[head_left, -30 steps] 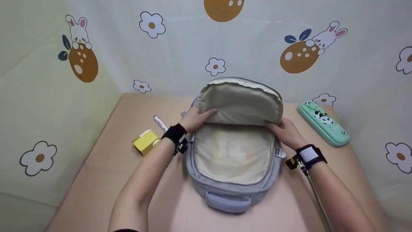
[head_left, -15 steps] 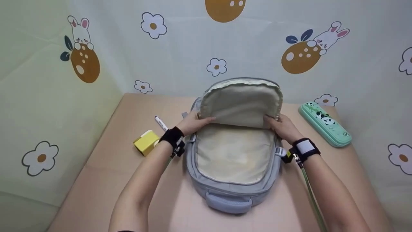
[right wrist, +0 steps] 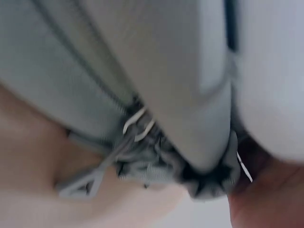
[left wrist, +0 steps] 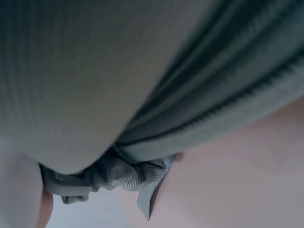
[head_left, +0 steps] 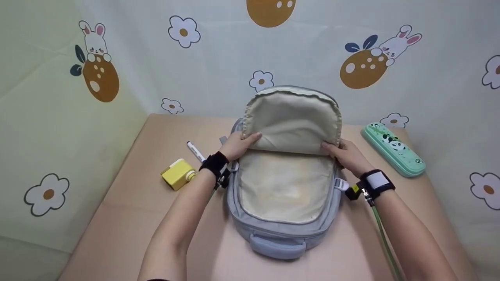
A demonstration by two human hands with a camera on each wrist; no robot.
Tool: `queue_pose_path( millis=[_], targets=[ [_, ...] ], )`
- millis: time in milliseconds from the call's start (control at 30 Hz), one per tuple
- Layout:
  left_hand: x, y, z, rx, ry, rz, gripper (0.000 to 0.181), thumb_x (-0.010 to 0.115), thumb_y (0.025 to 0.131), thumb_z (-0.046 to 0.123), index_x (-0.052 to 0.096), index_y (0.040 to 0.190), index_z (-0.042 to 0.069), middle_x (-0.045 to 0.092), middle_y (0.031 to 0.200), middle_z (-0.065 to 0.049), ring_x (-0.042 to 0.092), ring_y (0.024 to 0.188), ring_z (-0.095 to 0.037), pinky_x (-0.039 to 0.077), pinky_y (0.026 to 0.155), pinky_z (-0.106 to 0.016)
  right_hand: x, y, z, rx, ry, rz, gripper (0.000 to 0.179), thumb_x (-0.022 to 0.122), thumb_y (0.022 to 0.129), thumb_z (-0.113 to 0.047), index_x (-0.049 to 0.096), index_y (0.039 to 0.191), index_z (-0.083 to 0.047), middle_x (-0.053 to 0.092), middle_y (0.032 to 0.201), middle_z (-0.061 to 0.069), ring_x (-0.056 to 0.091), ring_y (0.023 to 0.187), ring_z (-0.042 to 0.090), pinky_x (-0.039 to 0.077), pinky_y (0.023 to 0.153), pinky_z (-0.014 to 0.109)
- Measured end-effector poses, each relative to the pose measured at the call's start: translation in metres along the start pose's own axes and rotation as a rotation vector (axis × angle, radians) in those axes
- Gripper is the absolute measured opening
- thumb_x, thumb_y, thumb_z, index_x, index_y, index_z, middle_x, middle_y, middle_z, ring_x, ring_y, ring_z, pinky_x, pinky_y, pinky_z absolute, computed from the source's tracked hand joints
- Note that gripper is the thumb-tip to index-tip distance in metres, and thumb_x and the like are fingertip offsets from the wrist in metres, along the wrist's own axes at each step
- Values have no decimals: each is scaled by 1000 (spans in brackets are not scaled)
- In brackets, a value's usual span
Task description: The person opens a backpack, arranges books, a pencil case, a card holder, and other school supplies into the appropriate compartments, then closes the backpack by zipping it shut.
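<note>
A light grey-blue backpack (head_left: 239,210) lies on the table, its handle toward me and its cream lining showing. Its front flap (head_left: 293,117) is unzipped and folded back at the far end. At the flap's left edge my left hand (head_left: 235,145) pinches the fabric, thumb on the inner side. My right hand (head_left: 349,157) grips the right edge the same way. The fingers behind the flap are mostly hidden. Close up, the left wrist view has the bag's side fabric and a loose strap tab (left wrist: 151,194); the right wrist view has a strap buckle (right wrist: 81,185), blurred.
Left of the bag lie a yellow box-shaped object (head_left: 177,174) with a round knob and a white marker (head_left: 195,151) with a dark cap. A mint-green panda pencil case (head_left: 394,150) lies at the right. Patterned cloth (head_left: 218,66) hangs behind the table (head_left: 129,218).
The flap's top edge stands a little higher than before, showing more of its inner side. Both hands stay at its two edges with only small shifts. The bag's body has barely moved.
</note>
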State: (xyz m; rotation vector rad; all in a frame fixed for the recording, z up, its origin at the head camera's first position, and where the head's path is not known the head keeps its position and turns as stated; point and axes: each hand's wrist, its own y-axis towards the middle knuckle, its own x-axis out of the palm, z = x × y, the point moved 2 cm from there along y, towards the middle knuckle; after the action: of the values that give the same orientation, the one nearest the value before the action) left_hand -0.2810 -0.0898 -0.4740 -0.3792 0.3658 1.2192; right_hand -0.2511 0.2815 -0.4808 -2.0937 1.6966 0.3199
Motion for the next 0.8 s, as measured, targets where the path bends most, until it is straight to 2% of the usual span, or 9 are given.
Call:
queue_pose_path(
  millis=[100,167,233,333,400,467,600,700,800],
  targets=[
    [0,1,0,13,-4,3,63,53,101,59,36,56,19,26,52,6,22,45,-10,27,50,-28,-6,-6,0,-41,-25,2,56,62,99,-54,61,120,-2,55,85,9,53,70,17,47,61,30],
    [0,2,0,16,-14,2,63,53,101,58,36,55,19,26,51,7,22,44,-11,26,48,-28,-13,-10,1,-63,-52,14,55,62,99,-53,65,120,-3,61,94,12,57,81,20,48,73,32],
    [1,2,0,14,-19,2,64,54,101,58,36,54,19,26,50,7,22,43,-11,26,47,-28,-22,-17,-2,-81,-77,27,53,61,101,-49,65,125,-3,66,111,15,61,99,24,48,89,36],
    [1,2,-1,12,-22,0,63,54,101,58,36,54,19,26,50,7,22,43,-10,26,47,-28,-41,-26,2,-86,-123,68,56,59,102,-49,62,137,-6,62,135,14,55,125,29,42,105,40],
    [1,2,-1,14,-20,1,63,54,101,58,35,55,19,26,51,7,22,43,-10,26,47,-28,-56,-33,7,-81,-161,127,57,57,103,-48,59,141,-6,58,142,18,52,131,35,43,107,46],
    [1,2,-2,19,-23,1,63,54,101,57,35,55,19,26,51,7,22,43,-10,26,47,-28,-74,-38,17,-54,-212,201,60,54,104,-51,56,143,-6,54,145,21,50,132,39,44,105,51],
    [2,2,-2,16,-27,3,63,54,101,57,35,54,19,26,51,7,22,43,-10,26,47,-27,-108,-47,35,84,-332,322,67,49,104,-53,44,152,-6,39,153,31,39,136,51,35,105,66],
    [2,2,-3,14,-26,8,63,55,101,57,35,55,19,26,51,7,23,44,-9,26,47,-27,-130,-49,53,181,-423,349,79,52,102,-53,30,158,-2,29,155,37,32,137,57,29,107,71],
    [2,2,-4,14,-26,15,63,55,101,57,35,54,19,26,52,7,23,44,-9,26,48,-27,-144,-48,71,241,-482,335,95,61,98,-51,15,158,7,23,154,42,28,138,60,25,109,72]
  ],
)
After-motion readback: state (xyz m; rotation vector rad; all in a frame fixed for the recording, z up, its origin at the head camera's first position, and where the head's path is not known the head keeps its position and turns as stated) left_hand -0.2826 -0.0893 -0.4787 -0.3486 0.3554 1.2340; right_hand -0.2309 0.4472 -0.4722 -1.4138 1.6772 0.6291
